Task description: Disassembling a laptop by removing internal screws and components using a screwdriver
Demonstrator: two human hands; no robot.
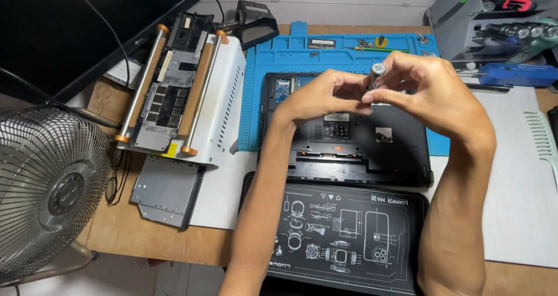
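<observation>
My right hand [433, 92] holds a small silver-handled screwdriver [376, 75] upright by its grip. My left hand [317, 95] meets it from the left, its fingertips pinching at the tool's lower end. Both hands hover above a black laptop [383, 150] that lies upside down on a blue work mat [267, 69], with part of its bottom cover off and a circuit board [283, 88] showing at the far left corner.
A black printed mat [349, 232] lies near the front edge. A white metal device with two orange-capped rods [192, 92] and a loose drive [165, 188] sit left. A fan [46, 185], a dark monitor [64, 28] and a tool rack [494, 22] surround the desk.
</observation>
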